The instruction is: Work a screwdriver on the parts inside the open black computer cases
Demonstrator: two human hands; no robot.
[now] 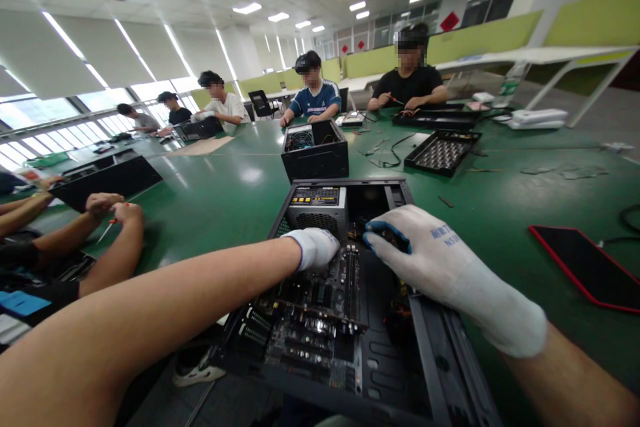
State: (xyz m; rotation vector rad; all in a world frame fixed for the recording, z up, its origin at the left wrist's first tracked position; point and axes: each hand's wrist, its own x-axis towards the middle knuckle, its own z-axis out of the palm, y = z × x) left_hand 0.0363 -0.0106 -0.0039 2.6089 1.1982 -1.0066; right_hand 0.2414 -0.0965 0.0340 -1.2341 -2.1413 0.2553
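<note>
The open computer case [440, 360] lies nearest on the green desk [225, 193], with the circuit board [320, 287] inside it. The gloved left hand [320, 248] reaches in between the board and the power supply [320, 210], its grip hidden; the gloved right hand [390, 237] curls over the case's inner right side, thumb and fingers parted, and I cannot tell whether its grip has hold of anything.
</note>
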